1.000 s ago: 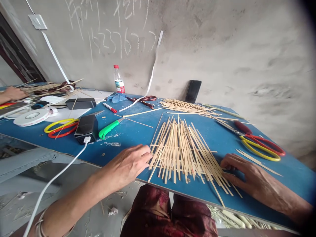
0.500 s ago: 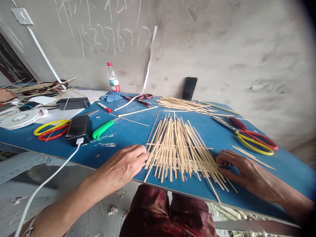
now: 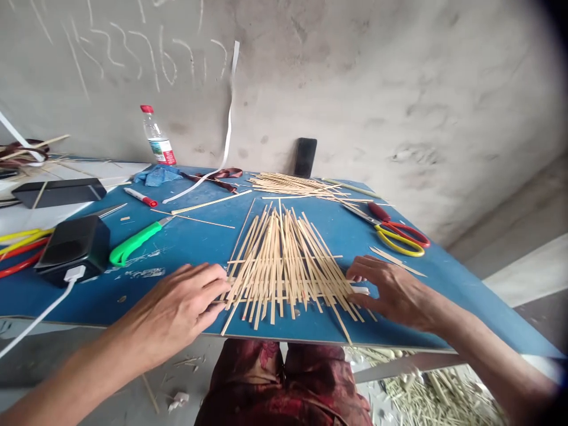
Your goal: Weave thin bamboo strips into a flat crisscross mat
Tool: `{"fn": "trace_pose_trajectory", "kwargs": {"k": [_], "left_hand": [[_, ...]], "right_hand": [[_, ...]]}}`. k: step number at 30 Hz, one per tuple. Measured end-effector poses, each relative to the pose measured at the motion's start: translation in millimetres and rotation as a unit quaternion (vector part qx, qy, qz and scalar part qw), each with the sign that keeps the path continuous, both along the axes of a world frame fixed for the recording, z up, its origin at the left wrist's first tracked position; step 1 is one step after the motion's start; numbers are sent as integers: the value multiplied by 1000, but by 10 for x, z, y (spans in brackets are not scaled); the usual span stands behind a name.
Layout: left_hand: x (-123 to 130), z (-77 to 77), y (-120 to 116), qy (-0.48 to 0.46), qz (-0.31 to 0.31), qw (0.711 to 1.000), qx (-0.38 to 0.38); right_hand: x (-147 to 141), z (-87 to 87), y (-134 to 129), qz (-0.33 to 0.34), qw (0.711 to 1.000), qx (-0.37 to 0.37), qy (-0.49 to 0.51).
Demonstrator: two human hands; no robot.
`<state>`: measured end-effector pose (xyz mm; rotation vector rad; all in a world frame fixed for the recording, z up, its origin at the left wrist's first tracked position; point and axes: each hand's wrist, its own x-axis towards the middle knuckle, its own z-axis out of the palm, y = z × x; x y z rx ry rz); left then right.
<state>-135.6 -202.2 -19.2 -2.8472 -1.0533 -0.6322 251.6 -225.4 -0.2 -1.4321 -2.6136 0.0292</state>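
Our view swings right since the earlier frame, carrying the bottle (image 3: pixel 156 135) leftward. Our left hand (image 3: pixel 190 299) curls at the nine o'clock edge of the pale strips (image 3: pixel 277 248); we cannot tell whether it pinches any. Our right hand (image 3: pixel 394 293), at three o'clock, is half open around a crosspiece (image 3: pixel 362 290) end. The strips, fanned at twelve, look light, springy, easily split; best held by the crosspiece ends. Toward eleven, the bottle's label is unreadable; beyond, chalk digits (image 3: pixel 153 59) include a 6.
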Motion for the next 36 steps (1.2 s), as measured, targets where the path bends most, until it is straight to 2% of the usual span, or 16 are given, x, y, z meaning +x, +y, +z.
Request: {"fn": "trace_pose_trajectory", "kwargs": {"k": [3, 6, 12, 19, 26, 36], "left_hand": [[92, 56, -30, 50, 21, 998, -22], [216, 96, -55, 68, 35, 996, -42], [349, 125, -34, 99, 50, 993, -49], [362, 174, -42, 119, 45, 992, -12], [376, 69, -28, 139, 43, 988, 46], [403, 61, -78, 118, 75, 990, 22]], "right_hand": [[-103, -14, -16, -10, 999, 27, -36], [-285, -34, -35, 11, 998, 59, -36], [-586, 2, 12, 44, 997, 38, -48], [-596, -18, 81, 65, 996, 34, -50], [-614, -61, 95, 48, 998, 26, -17], [-655, -76, 72, 7, 1000, 10, -12]]}}
